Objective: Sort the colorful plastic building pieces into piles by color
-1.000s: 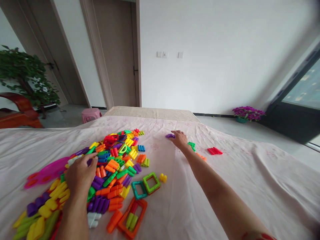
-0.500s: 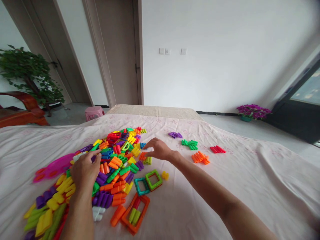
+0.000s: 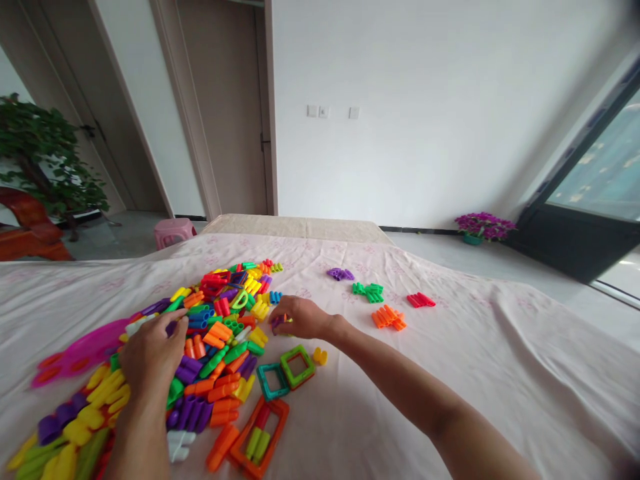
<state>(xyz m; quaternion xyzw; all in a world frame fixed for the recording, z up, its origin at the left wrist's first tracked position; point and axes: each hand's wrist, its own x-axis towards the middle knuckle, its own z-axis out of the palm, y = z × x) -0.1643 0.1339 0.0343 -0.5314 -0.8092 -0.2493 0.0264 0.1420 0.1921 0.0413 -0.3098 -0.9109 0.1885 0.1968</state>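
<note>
My left hand [image 3: 153, 350] is over the left part of a heap of colourful plastic toy blocks [image 3: 220, 333]. A purple tube block [image 3: 173, 327] shows between its thumb and fingers. At the heap's right edge my right hand [image 3: 303, 317] curls its fingers down around a small purple block [image 3: 278, 321], partly hidden by the fingertips. Just below that hand lie a green square frame [image 3: 297, 367] and a teal square frame [image 3: 273, 381]. A yellow block [image 3: 320, 356] sits beside them. Nearer me is an orange rectangular frame [image 3: 260, 437] with red and lime pieces inside.
Small groups of purple [image 3: 341, 274], green [image 3: 369, 292], orange [image 3: 389, 317] and red blocks [image 3: 421, 300] lie apart on the pale cloth [image 3: 450, 387]. A pink flat piece [image 3: 83, 350] sticks out left of the heap. Beyond stands a pink stool [image 3: 175, 231].
My right hand has drawn its fingers in around the purple block; the orange and lime pieces near it are now mostly covered. My left hand keeps its place at the heap. The view has shifted right.
</note>
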